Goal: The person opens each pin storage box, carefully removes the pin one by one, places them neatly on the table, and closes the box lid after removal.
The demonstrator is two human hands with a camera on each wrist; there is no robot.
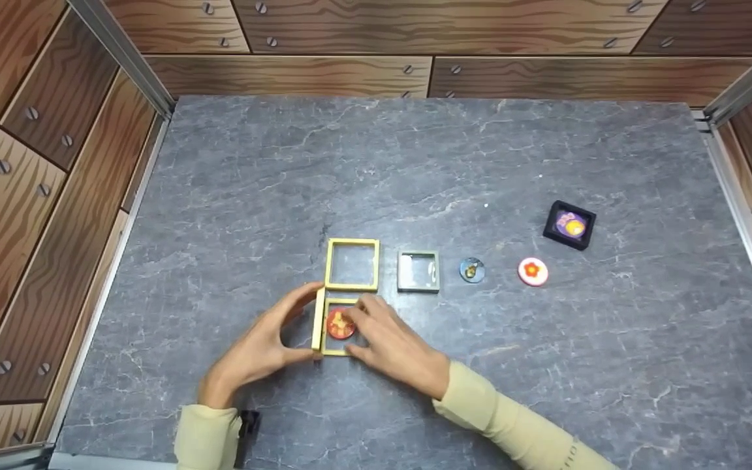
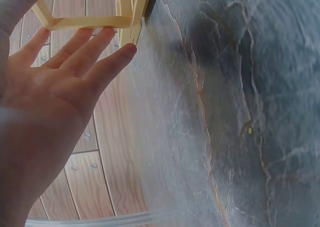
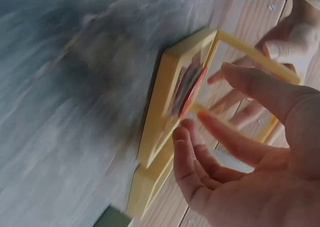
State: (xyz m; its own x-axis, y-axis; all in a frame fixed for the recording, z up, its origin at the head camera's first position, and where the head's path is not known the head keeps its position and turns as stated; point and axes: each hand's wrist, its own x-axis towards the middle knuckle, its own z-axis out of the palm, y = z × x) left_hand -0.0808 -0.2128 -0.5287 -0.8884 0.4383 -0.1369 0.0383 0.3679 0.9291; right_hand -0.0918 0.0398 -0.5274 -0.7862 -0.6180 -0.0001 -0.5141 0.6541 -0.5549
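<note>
Watching from afar, I see a left hand (image 1: pixel 255 346) grip by its ends the raised half (image 1: pixel 318 321) of a hinged yellow frame (image 1: pixel 337 353); a round red disc (image 1: pixel 337 326) lies inside its clear-paned flat half on the marble-veined tabletop (image 1: pixel 480 156). Whether the right hand (image 1: pixel 399 346), fingers bent over the disc, pinches it, I cannot tell.

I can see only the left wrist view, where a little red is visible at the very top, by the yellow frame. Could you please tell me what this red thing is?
Observer: Most likely it is the red disc; the head view shows a yellow pattern on it.
Operator: Thank you. And where is the right grip?
Observer: The right grip is at the red disc; I cannot tell whether it touches.
Operator: Which object lies farthest to the right in the head view?
Observer: A black frame, with a purple and yellow disc inside.
</note>
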